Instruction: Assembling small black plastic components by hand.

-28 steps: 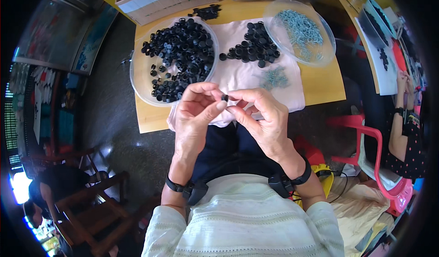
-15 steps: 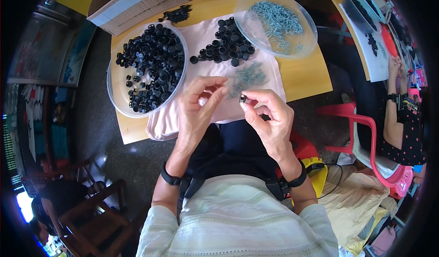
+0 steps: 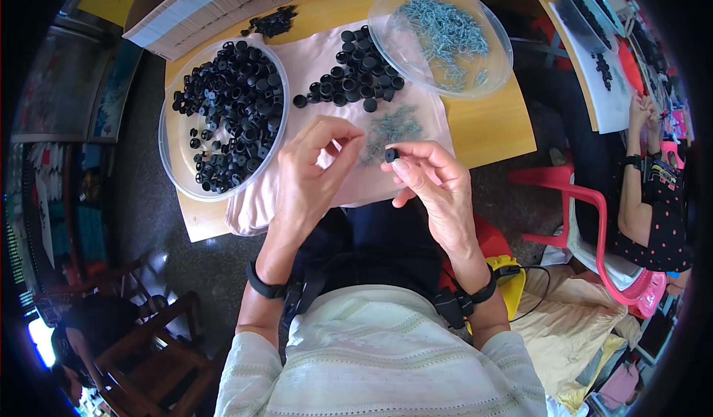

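My right hand (image 3: pixel 434 187) pinches a small black plastic cap (image 3: pixel 391 154) between thumb and forefinger, held above the near edge of a pale pink cloth (image 3: pixel 416 127). My left hand (image 3: pixel 312 176) hovers just to the left of it, fingers curled and apart, holding nothing I can see. On the cloth lies a small heap of grey screws (image 3: pixel 390 125) and, further back, a pile of black caps (image 3: pixel 355 79).
A clear round tray (image 3: pixel 178 172) of loose black caps sits at the left of the yellow table (image 3: pixel 497 124). A clear tray (image 3: pixel 490 72) with screws stands at the back right. A cardboard box (image 3: pixel 200 8) is behind. Another person (image 3: pixel 653 194) sits at the right by a pink chair (image 3: pixel 594 216).
My hands have come apart: the left let go and drew left, the right keeps the black cap. The view has shifted, so the table sits higher in the frame.
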Tool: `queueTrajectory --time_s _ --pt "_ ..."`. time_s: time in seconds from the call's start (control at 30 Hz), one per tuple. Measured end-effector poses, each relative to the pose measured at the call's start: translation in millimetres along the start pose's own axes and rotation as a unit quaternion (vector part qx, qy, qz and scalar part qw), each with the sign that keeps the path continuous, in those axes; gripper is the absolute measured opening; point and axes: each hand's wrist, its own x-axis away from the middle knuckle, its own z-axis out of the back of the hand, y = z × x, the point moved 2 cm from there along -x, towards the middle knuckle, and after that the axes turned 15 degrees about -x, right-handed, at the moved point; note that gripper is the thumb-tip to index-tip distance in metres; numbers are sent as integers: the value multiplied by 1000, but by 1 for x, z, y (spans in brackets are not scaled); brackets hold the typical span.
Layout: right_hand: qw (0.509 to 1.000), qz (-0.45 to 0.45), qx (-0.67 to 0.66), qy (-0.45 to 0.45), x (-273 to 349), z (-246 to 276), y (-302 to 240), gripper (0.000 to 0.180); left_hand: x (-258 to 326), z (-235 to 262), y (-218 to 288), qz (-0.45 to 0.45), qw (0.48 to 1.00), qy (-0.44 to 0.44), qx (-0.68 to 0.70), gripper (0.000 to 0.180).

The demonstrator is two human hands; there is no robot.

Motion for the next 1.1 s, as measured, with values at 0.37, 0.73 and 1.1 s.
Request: queueTrajectory --time_s 0.37,0.73,1.1 --pt "998 -35 -21 -55 5 -9 -1 25 27 17 17 84 975 -52 198 9" --pt "997 -29 25 -62 14 -15 0 22 31 46 44 -152 976 9 -152 19" --pt "993 -20 80 -82 20 -21 0 19 40 56 48 -203 950 -61 -230 26"
